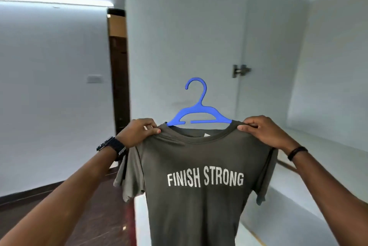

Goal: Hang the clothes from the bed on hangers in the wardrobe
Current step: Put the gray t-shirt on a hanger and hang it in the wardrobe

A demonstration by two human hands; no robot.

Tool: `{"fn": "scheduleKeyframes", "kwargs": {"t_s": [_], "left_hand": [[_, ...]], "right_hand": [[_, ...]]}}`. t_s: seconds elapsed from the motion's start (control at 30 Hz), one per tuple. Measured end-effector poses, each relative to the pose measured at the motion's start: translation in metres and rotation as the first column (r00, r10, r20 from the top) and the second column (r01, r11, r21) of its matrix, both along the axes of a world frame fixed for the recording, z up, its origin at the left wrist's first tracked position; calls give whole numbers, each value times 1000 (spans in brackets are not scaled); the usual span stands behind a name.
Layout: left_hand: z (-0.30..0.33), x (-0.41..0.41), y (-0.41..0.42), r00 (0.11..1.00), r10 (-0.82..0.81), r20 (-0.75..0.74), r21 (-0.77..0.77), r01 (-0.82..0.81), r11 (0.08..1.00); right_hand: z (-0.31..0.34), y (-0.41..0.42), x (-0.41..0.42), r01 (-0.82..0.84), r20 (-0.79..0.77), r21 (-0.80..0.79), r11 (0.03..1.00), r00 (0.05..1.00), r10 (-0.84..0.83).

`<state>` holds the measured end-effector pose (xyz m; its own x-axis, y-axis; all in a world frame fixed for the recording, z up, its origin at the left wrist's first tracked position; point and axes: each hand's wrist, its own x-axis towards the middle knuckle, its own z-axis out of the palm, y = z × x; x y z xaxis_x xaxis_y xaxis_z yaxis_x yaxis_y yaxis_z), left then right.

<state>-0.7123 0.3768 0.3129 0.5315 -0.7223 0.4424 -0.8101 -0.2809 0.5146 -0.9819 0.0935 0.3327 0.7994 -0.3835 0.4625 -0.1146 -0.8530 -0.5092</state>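
Both hands pinch soft grey T-shirt (199, 196) on smooth, probably plastic hanger (199, 114).

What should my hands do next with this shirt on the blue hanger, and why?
Probably free one hand to take the blue hanger by its hook. Both the left hand and right hand pinch the shirt at its shoulders, the hanger sits inside the neckline, and no wardrobe rail is in view.

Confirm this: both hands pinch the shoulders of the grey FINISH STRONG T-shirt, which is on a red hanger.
Wrong in one respect: the head view shows a blue hanger, not a red one. The left hand and right hand do pinch the shoulders of the grey FINISH STRONG T-shirt.
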Motion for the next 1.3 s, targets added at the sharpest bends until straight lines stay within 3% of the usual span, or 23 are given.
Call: {"fn": "scheduleKeyframes", "kwargs": {"t_s": [0.1,0.17,0.33,0.47,0.53,0.63,0.73,0.9,1.1,1.2,1.3], "left_hand": [[2,-19,-76,997,-56,-55,-197,44,979],[8,-31,-129,989,-121,-83,-235,99,967],[40,-69,-264,960,-277,-49,-228,259,939],[63,-84,-357,964,-260,-65,-107,252,962],[79,-99,-400,958,-285,-22,-137,279,950],[119,-145,-462,907,-406,112,-357,418,835],[165,-204,-510,784,-555,278,-268,618,739],[222,-273,-590,640,-707,302,-286,768,573],[258,-325,-654,515,-771,374,-355,848,394],[269,-352,-678,466,-807,363,-341,872,350],[283,-390,-697,421,-820,387,-363,887,284]], "right_hand": [[29,-55,-57,111,35,-44,993,993,-110],[52,-88,-96,198,61,-82,977,979,-194],[104,-154,-181,418,62,-206,885,908,-414],[139,-184,-231,545,108,-282,789,836,-539],[157,-195,-253,606,127,-296,739,791,-598],[181,-212,-281,676,166,-317,665,730,-663],[201,-219,-302,738,215,-327,590,666,-714],[224,-233,-339,839,310,-330,432,529,-790],[241,-229,-402,870,173,-389,303,392,-904],[254,-220,-436,892,91,-282,353,392,-916],[267,-219,-466,847,37,80,526,524,-851]]}}
